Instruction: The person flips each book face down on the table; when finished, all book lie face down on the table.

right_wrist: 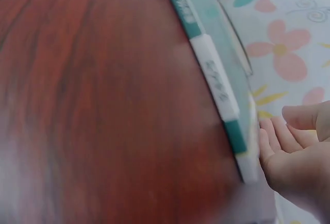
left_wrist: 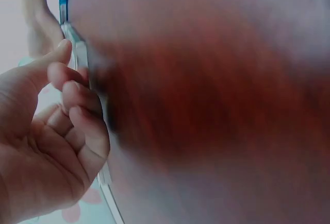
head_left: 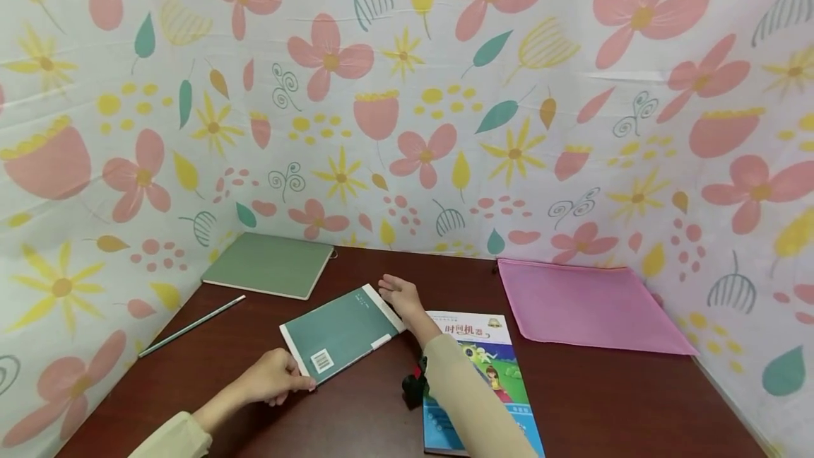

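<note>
A teal book (head_left: 340,334) with white end bands and a barcode label lies at a slant on the dark wooden table, spine toward the near right side. At its near left corner my left hand (head_left: 270,378) pinches the book between thumb and fingers, and the left wrist view shows the fingertips curled at the edge. My right hand (head_left: 403,302) is beside the book's far right end, fingers extended. In the right wrist view, the spine (right_wrist: 214,74) has a white label, and the right fingers are right by its lower end.
A green notebook (head_left: 270,265) lies at the back left, with a pencil-like stick (head_left: 191,326) in front of it. Partly under my right forearm is a colourful book (head_left: 490,366). A pink zip pouch (head_left: 588,306) lies at the right. Floral cloth (head_left: 407,104) encloses the table.
</note>
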Available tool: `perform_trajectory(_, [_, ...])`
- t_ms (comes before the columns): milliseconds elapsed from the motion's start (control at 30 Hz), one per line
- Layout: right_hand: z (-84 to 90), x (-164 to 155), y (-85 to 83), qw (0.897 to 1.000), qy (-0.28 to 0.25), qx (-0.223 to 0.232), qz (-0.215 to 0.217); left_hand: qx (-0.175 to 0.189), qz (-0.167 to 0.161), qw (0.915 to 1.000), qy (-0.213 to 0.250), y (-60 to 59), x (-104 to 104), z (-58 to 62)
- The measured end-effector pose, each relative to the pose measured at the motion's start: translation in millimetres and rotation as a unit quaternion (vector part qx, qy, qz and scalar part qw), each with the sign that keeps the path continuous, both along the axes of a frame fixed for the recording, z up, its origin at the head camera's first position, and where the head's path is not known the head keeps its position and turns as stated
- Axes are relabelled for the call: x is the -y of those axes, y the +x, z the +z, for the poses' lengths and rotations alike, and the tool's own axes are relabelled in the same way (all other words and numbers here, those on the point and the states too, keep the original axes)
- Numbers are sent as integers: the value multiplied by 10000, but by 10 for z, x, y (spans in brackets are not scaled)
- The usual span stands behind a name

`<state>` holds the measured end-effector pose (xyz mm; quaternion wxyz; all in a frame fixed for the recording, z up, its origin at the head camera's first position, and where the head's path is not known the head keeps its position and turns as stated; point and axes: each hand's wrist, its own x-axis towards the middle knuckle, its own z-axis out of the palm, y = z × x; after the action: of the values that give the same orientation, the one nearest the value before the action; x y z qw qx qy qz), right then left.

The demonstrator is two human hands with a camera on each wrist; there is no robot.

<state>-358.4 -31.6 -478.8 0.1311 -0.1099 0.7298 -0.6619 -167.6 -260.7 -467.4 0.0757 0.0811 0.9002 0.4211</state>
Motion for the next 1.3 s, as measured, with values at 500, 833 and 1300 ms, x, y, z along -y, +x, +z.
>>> perform_trajectory(500, [267,-435,391,9989,-66,280,358,-1030,866,9908,-120,-192,519,268])
perform_trajectory(833, [173,-489,774,9989,296,297,-214,-848,1289,9880,-48,-303,679,60])
perform_trajectory(1300, [73,-391,778,9860,1273,-229,-1050,-633,1113,9917,-123,-449,527,37])
